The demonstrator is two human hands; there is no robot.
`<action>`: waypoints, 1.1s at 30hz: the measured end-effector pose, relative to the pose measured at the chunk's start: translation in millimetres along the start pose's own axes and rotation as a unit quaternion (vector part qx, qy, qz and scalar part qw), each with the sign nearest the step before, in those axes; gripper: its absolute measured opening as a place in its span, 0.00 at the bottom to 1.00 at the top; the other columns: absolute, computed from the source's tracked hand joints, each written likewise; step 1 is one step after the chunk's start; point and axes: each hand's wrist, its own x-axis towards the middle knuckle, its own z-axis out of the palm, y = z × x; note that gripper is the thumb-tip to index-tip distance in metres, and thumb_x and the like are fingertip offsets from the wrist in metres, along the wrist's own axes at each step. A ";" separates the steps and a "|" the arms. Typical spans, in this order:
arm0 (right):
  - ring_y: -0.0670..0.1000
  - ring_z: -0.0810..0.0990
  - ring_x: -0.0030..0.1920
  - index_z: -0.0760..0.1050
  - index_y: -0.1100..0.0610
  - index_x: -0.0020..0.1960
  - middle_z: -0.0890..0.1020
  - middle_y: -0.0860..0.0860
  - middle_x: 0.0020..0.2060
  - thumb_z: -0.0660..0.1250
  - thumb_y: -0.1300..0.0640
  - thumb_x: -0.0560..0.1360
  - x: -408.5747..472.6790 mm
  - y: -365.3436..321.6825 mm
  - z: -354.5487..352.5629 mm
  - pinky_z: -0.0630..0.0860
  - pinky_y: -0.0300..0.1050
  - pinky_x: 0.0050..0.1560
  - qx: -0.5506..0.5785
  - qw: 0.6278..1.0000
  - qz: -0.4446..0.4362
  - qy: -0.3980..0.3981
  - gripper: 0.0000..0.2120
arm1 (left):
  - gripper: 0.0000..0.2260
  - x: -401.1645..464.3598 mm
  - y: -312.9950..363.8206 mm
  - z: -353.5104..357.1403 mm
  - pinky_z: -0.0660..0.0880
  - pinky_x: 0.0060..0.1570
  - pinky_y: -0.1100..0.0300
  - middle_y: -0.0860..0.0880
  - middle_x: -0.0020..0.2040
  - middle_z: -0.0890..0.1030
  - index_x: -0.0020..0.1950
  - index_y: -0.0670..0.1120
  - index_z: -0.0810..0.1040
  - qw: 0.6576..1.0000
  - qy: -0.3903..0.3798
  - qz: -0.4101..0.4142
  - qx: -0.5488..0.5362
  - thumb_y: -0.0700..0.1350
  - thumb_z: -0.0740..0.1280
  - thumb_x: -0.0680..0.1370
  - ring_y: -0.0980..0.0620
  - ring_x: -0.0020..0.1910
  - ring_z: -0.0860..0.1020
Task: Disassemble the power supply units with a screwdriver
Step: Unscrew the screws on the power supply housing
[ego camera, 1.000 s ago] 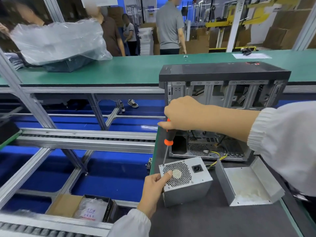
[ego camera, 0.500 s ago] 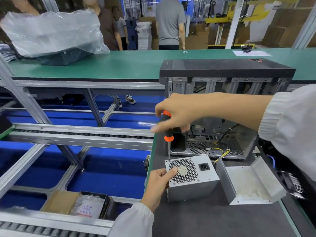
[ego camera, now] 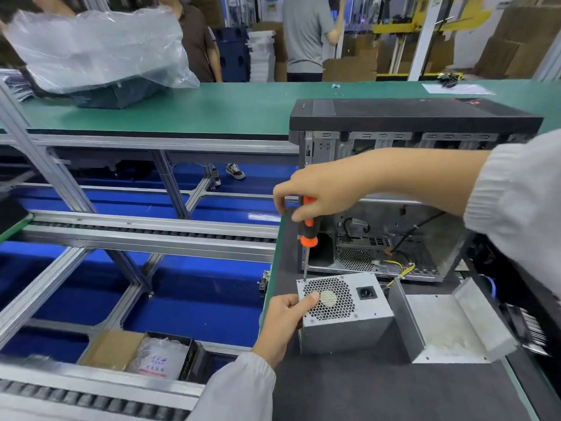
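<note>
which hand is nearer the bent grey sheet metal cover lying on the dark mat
Left. The left hand grips the silver power supply box beside the bent grey sheet metal cover; the right hand holds the orange-and-black screwdriver higher up.

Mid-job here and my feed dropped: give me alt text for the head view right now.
The right hand holds an orange-and-black screwdriver upright, tip at the top left corner of a grey power supply unit that the left hand steadies on the dark work mat. Behind it stands an open computer case; a bent metal cover lies to its right.
</note>
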 end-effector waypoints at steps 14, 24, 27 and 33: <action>0.55 0.76 0.29 0.66 0.58 0.34 0.80 0.57 0.31 0.48 0.30 0.75 5.9 10.9 18.3 0.65 0.43 0.28 -0.078 0.969 0.181 0.150 0.32 | 0.09 11.8 33.6 -27.0 0.66 0.35 0.75 0.54 0.35 0.73 0.52 0.51 0.82 0.937 0.066 0.212 0.271 0.50 0.74 0.74 0.61 0.31 0.69; 0.57 0.80 0.44 0.69 0.58 0.46 0.76 0.50 0.27 0.54 0.43 0.82 12.1 8.8 2.9 0.66 0.44 0.33 -0.105 0.990 0.091 0.032 0.18 | 0.05 22.5 47.6 -22.5 0.77 0.54 0.48 0.38 0.46 0.82 0.48 0.42 0.86 0.938 0.035 0.184 0.290 0.40 0.74 0.74 0.42 0.47 0.81; 0.54 0.80 0.43 0.69 0.52 0.50 0.77 0.49 0.38 0.60 0.48 0.80 5.9 11.1 -7.4 0.71 0.45 0.39 -0.040 0.998 0.049 -0.011 0.08 | 0.04 25.3 46.3 -21.0 0.77 0.52 0.47 0.41 0.43 0.82 0.45 0.42 0.86 0.931 0.053 0.188 0.308 0.42 0.75 0.73 0.42 0.46 0.80; 0.46 0.83 0.32 0.72 0.55 0.55 0.81 0.47 0.38 0.70 0.47 0.74 3.0 8.1 -14.6 0.80 0.43 0.40 0.156 0.984 0.062 -0.053 0.16 | 0.04 25.3 43.6 -15.5 0.75 0.43 0.61 0.45 0.41 0.82 0.40 0.42 0.84 0.926 0.077 0.201 0.310 0.42 0.76 0.71 0.50 0.41 0.79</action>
